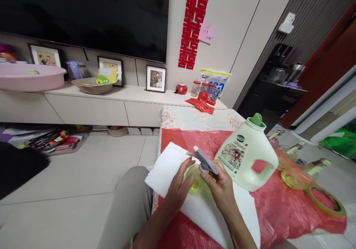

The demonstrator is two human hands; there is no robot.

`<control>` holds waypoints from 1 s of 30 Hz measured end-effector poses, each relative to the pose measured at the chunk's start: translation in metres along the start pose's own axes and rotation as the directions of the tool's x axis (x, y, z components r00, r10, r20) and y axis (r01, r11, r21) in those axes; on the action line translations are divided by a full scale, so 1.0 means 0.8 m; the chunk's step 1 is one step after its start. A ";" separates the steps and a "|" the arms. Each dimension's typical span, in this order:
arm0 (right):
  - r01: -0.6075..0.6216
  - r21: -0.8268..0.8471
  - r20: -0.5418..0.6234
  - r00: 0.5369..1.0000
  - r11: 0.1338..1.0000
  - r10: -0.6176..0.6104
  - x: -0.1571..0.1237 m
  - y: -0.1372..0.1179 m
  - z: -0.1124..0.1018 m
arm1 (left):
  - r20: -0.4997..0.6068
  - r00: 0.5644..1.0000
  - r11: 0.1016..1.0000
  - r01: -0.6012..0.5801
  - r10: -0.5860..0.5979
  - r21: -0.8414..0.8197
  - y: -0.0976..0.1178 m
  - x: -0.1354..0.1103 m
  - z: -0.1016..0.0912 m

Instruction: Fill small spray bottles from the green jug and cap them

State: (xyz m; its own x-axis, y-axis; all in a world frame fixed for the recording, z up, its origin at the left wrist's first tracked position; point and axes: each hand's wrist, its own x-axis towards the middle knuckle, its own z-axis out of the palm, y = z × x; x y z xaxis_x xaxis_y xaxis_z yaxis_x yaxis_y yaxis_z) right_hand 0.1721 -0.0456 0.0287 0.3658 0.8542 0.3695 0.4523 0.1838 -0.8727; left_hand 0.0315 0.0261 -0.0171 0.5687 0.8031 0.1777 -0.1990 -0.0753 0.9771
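- Risk, spill: yellow liquid could slop from the clear spray bottle (pixel 195 184) if it tips while its grey trigger head (pixel 206 161) sits loose; whether the collar is tight cannot be told
- Risk, tilt: uneven footing, since white cloth (pixel 164 169) lies beneath on red plastic sheeting (pixel 278 204); a sideways push at the tall head might rock the bottle
- Risk, knock: the pale green SôkGarden jug (pixel 248 154) stands close by the right hand (pixel 222 187), no cap seen over its green spout (pixel 257 119); a stray elbow or wrist could topple it
- Right hand: narrow, thumb at the collar, fingers about the trigger head
- Left hand (pixel 179 187): half open, curved round the bottle's left side; firmness of grip cannot be told
- Spray bottle, location: between the two hands, above or on the cloth, on the covered tabletop (pixel 200 121), left of the jug
- Spray bottle, appearance: rounded, see-through body, yellow tint, partly hidden by fingers; pale collar; grey head, tilted, its light-coloured nozzle aimed up and left
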 end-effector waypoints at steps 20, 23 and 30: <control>-0.067 -0.027 0.117 0.991 0.997 0.070 0.008 -0.031 -0.013 | -0.113 0.989 0.948 -0.051 0.091 0.313 -0.026 -0.011 0.010; -0.074 -0.100 0.125 0.988 0.992 0.087 0.015 -0.044 -0.023 | -0.130 0.986 0.929 -0.049 0.103 0.366 -0.026 -0.012 0.011; 0.043 -0.453 0.283 0.954 0.891 0.098 0.036 -0.077 -0.035 | -0.139 0.975 0.863 -0.082 0.173 0.498 -0.026 -0.012 0.013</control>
State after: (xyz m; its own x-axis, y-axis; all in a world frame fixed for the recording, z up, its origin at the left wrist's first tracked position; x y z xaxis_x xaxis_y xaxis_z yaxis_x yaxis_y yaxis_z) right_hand 0.1773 -0.0460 0.1019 0.1633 0.9706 0.1770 0.7868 -0.0199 -0.6169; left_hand 0.0383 0.0137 -0.0376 0.4089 0.8523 0.3262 0.1792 -0.4255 0.8870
